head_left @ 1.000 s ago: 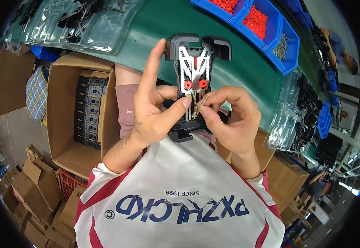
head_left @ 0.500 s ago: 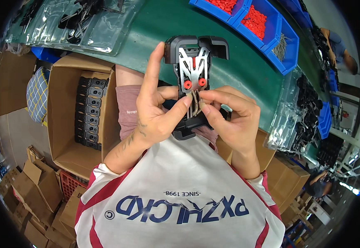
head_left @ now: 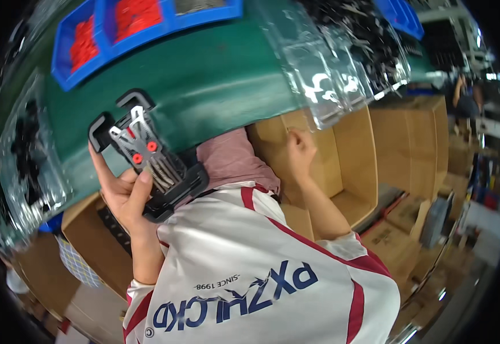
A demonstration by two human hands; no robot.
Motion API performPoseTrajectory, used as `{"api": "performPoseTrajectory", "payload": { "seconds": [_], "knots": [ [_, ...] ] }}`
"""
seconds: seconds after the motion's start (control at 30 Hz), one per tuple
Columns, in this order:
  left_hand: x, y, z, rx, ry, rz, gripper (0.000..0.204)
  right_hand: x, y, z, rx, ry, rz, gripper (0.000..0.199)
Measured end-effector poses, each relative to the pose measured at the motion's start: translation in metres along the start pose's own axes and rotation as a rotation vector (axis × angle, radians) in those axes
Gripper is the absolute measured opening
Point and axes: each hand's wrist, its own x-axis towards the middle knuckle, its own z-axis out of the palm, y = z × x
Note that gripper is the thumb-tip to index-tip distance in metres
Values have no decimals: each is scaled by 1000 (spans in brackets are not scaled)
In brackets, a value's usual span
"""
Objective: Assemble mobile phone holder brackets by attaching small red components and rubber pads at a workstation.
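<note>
My left hand (head_left: 123,198) grips a black plastic holder (head_left: 172,183) by its lower end, thumb lying across its face. The holder carries a metal plate with two red dots and small coil springs, and it is tilted up to the left over the edge of the green table (head_left: 215,74). My right hand (head_left: 300,152) is away from it, stretched to the right into an open cardboard box (head_left: 347,155) just below the table edge. Its fingers are hidden from me.
Blue bins (head_left: 89,34) with red parts stand at the table's far side. Clear plastic bags of black parts (head_left: 341,69) hang over the right edge, more bags (head_left: 26,166) at the left. Another cardboard box (head_left: 89,246) sits at my lower left. A person (head_left: 465,100) stands far right.
My right hand has let go of the holder's springs and swung right into the cardboard box. My head has turned right, so the holder now sits at the left, held by the left hand alone.
</note>
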Motion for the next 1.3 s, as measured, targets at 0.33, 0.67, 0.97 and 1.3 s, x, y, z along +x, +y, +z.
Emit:
{"api": "performPoseTrajectory", "payload": {
  "seconds": [0.33,0.67,0.97,1.3],
  "knots": [
    [17,-30,52,18,-20,-106,53,-79,294,-55,-562,-206,712,31],
    [20,-33,59,19,-130,-197,45,-81,311,-28,-748,-461,659,34],
    [16,-32,61,-119,7,-324,37,-20,193,-89,283,-210,814,34],
    [29,-30,44,-384,81,-225,16,-14,-70,-33,1537,-887,807,58]
  ]
}}
